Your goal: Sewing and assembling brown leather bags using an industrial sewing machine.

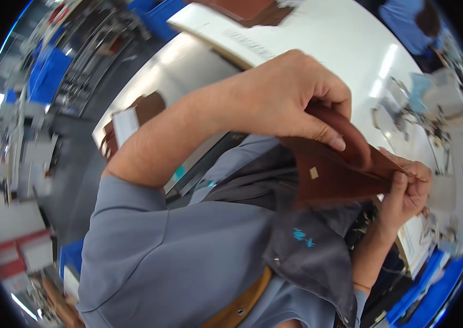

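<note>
Gripping a brown leathery piece point(346, 183) in front of the dark apron point(319, 268) with left hand point(299, 95) at its curled fold, right hand point(409, 190) at one end, looks light, soft, bendy, so prob best pinched by the edges.

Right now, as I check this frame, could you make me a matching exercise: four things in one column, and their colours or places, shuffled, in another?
Column one
1. Left hand
2. Right hand
3. Apron
4. Table

Column two
A. White, with bright reflections
B. At the right-hand end of the brown piece
C. Dark grey, with a turquoise mark
D. At the upper part of the brown piece, thumb on the near side

Right pairs: 1-D, 2-B, 3-C, 4-A
</note>
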Tool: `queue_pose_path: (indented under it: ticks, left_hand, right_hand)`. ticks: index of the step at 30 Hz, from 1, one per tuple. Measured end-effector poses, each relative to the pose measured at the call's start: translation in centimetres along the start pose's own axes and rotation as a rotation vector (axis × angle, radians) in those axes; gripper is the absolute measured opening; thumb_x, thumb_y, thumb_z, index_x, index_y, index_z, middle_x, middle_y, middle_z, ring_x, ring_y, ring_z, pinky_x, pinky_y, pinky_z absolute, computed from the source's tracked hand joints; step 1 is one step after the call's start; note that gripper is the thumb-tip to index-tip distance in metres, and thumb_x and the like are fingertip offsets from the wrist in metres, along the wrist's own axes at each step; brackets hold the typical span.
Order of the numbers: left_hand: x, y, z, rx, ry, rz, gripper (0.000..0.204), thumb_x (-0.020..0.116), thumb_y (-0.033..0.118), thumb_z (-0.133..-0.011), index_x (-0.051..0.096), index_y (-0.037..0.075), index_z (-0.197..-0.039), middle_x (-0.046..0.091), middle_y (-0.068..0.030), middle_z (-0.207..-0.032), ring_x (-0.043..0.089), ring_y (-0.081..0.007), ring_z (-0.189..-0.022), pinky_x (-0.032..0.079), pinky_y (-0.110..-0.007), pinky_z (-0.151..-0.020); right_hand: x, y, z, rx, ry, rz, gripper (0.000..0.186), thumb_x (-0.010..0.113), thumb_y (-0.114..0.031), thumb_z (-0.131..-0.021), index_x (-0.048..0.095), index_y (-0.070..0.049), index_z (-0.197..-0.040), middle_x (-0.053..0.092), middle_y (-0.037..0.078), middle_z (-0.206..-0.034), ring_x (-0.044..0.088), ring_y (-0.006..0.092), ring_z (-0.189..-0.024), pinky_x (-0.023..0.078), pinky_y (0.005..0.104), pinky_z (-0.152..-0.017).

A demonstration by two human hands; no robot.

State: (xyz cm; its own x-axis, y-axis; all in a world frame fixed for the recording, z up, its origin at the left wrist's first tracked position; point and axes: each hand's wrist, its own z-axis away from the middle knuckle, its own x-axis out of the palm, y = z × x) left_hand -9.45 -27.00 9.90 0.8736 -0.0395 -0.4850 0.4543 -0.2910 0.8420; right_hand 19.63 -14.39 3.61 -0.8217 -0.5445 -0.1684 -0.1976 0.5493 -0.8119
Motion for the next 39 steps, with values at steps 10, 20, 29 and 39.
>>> queue_pose_path:
  ticks: [10, 20, 29, 39]
  left_hand:
    - [-11.9, -7.6, 17.9, -0.533, 0.651, -0.118, 0.028, 0.077, 0.033, -0.094, 0.073, 0.005, -0.095, 0.062, 0.0058, -0.087, 0.053, -0.0052, -0.082, 0.042, -0.024, -0.076]
    - [-13.3, -13.5, 30.1, -0.633, 1.263, 0.346, 0.031, 0.074, 0.037, -0.096, 0.071, 0.007, -0.099, 0.049, 0.0077, -0.068, 0.042, -0.0050, -0.063, 0.038, -0.023, -0.064]
    - [-10.0, -21.4, 46.8, -1.235, 1.757, 0.248, 0.027, 0.070, 0.025, -0.095, 0.069, 0.002, -0.109, 0.065, -0.0030, -0.078, 0.059, -0.0141, -0.062, 0.052, -0.028, -0.061]
    - [-11.6, -23.1, 26.6, -0.655, 1.314, -0.874, 0.033, 0.079, 0.014, -0.079, 0.072, 0.010, -0.112, 0.066, -0.0152, -0.119, 0.061, -0.0319, -0.115, 0.048, -0.042, -0.102]
  right_hand:
    - [-0.8, 4.1, -1.5, 0.232, -0.082, 0.224, 0.033, 0.059, -0.025, -0.106, 0.055, 0.001, -0.125, 0.069, 0.023, -0.121, 0.072, 0.0263, -0.102, 0.049, 0.0367, -0.099]
    - [-0.6, 5.0, 0.4, 0.392, -0.113, 0.267, 0.024, 0.060, -0.018, -0.105, 0.065, 0.004, -0.114, 0.072, 0.014, -0.111, 0.067, 0.0150, -0.093, 0.051, 0.0295, -0.092]
    - [-0.5, 5.1, 0.7, 0.362, -0.131, 0.282, 0.021, 0.060, -0.015, -0.105, 0.068, 0.004, -0.110, 0.072, 0.012, -0.107, 0.067, 0.0146, -0.092, 0.051, 0.0287, -0.090]
    - [1.2, 3.9, -1.5, 0.377, -0.202, 0.311, 0.014, 0.065, -0.009, -0.100, 0.072, 0.003, -0.100, 0.074, 0.009, -0.097, 0.067, 0.0134, -0.085, 0.051, 0.0272, -0.083]
